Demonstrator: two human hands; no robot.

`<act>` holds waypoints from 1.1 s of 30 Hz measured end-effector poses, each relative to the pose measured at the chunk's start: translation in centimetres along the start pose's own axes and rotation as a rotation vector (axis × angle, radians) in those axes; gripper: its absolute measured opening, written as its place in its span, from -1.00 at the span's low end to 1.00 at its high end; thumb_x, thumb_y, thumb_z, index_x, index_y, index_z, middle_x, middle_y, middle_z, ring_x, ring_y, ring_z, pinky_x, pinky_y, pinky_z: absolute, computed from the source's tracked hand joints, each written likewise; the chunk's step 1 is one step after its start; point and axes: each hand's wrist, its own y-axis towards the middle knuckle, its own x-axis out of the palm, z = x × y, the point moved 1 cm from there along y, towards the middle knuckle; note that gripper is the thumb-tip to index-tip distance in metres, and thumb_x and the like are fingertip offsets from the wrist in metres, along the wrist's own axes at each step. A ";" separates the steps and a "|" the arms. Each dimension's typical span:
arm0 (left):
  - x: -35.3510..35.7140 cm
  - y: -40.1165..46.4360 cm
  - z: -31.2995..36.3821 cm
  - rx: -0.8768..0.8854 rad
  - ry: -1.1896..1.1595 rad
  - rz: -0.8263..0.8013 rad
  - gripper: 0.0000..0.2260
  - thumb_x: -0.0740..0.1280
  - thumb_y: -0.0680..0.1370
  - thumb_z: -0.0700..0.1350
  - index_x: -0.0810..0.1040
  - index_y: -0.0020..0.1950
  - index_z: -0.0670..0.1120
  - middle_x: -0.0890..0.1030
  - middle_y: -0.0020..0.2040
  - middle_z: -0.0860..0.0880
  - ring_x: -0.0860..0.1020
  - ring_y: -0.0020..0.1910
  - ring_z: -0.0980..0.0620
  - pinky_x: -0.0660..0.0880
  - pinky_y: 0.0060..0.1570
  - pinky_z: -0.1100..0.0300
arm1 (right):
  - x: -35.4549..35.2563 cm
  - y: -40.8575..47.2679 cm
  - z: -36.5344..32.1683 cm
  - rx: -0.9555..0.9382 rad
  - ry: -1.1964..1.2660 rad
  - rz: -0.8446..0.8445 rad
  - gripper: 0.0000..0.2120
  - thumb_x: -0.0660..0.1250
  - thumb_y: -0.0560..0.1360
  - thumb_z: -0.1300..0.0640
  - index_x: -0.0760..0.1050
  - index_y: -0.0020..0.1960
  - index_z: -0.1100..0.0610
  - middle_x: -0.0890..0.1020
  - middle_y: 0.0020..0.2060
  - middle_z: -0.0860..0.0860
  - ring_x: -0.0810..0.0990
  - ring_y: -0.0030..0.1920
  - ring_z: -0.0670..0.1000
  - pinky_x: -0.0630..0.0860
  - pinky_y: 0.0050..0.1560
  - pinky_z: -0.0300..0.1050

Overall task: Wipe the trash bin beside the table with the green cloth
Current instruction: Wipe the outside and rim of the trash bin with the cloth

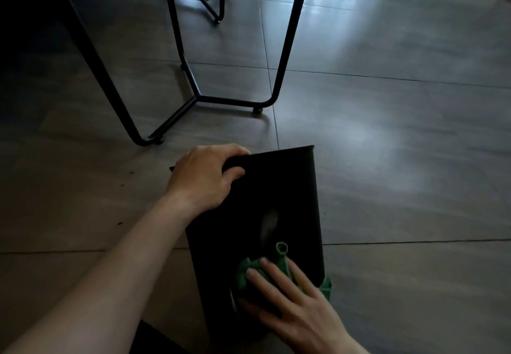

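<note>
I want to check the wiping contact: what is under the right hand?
Under the right hand lies the bunched green cloth, pressed flat on the black trash bin. The cloth's middle and the bin surface beneath it are covered.

Cloth on bin, table frame behind
</note>
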 end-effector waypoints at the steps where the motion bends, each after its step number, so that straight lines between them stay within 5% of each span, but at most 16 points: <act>1: -0.1 0.0 0.2 0.005 -0.008 0.005 -0.74 0.40 0.55 0.00 0.61 0.23 0.22 0.71 0.11 0.15 0.64 0.15 0.03 0.49 0.09 0.14 | -0.4 0.3 1.1 0.009 -0.004 0.016 -0.60 0.28 0.67 0.08 0.45 0.48 -0.13 0.37 0.56 0.08 0.35 0.57 0.19 0.41 0.49 0.25; 4: -0.1 0.3 1.3 0.036 -0.023 0.041 -0.73 0.40 0.56 -0.02 0.61 0.24 0.21 0.71 0.12 0.17 0.63 0.14 0.06 0.42 0.02 0.20 | -2.3 3.8 6.2 0.328 0.057 0.189 -0.56 0.37 0.60 0.07 0.44 0.46 -0.08 0.40 0.52 0.12 0.36 0.54 0.26 0.36 0.47 0.34; 7: 0.0 0.4 2.5 0.074 -0.002 0.056 -0.72 0.38 0.58 -0.04 0.61 0.27 0.18 0.70 0.16 0.14 0.62 0.17 0.01 0.40 0.10 0.15 | -3.8 8.6 10.1 0.669 0.109 0.354 -0.57 0.27 0.63 0.05 0.38 0.49 -0.02 0.37 0.50 0.19 0.34 0.54 0.31 0.40 0.41 0.37; 11: -0.1 0.6 2.8 0.062 -0.007 0.041 -0.73 0.37 0.59 -0.08 0.62 0.29 0.11 0.70 0.19 0.08 0.62 0.22 -0.04 0.40 0.35 -0.06 | -0.8 6.2 4.6 0.278 -0.024 0.170 -0.51 0.29 0.61 0.04 0.35 0.53 -0.05 0.30 0.53 0.16 0.33 0.52 0.28 0.39 0.46 0.28; 15: -0.3 0.4 2.9 0.068 -0.030 0.027 -0.72 0.37 0.59 -0.07 0.61 0.30 0.11 0.69 0.20 0.09 0.61 0.21 0.00 0.40 0.36 -0.08 | 0.0 -1.1 0.8 -0.011 -0.080 -0.038 -0.55 0.23 0.58 0.06 0.43 0.46 -0.15 0.39 0.46 0.07 0.56 0.36 0.15 0.66 0.21 0.10; 22: -0.2 0.0 4.0 0.114 -0.017 0.032 -0.72 0.39 0.57 -0.07 0.62 0.27 0.15 0.70 0.19 0.11 0.63 0.20 0.01 0.41 0.35 -0.08 | -4.6 8.7 10.6 0.712 0.019 0.390 -0.54 0.29 0.57 0.08 0.45 0.47 0.04 0.34 0.39 0.21 0.37 0.36 0.32 0.43 0.30 0.25; 25: -0.2 -0.1 3.9 0.094 -0.015 0.041 -0.72 0.39 0.57 -0.07 0.62 0.27 0.14 0.70 0.18 0.11 0.63 0.19 0.00 0.42 0.33 -0.07 | -2.4 7.2 6.8 0.446 -0.078 0.281 -0.51 0.35 0.57 0.09 0.41 0.48 0.03 0.33 0.41 0.21 0.39 0.36 0.33 0.50 0.31 0.26; 29: -0.3 -0.4 3.9 0.086 -0.029 0.050 -0.73 0.39 0.57 -0.06 0.62 0.26 0.15 0.71 0.14 0.12 0.62 0.17 0.02 0.40 0.33 -0.02 | -0.2 -0.8 1.5 0.058 -0.098 0.052 -0.61 0.17 0.62 0.11 0.46 0.42 -0.09 0.41 0.38 0.11 0.53 0.29 0.23 0.69 0.09 0.11; 33: -0.2 -0.4 4.2 0.090 -0.032 0.042 -0.73 0.40 0.57 -0.07 0.62 0.24 0.16 0.72 0.11 0.12 0.64 0.13 0.01 0.44 0.32 -0.10 | -2.6 3.0 6.7 0.309 -0.040 0.211 -0.55 0.30 0.53 0.08 0.43 0.42 -0.05 0.37 0.39 0.14 0.39 0.33 0.29 0.60 0.25 0.21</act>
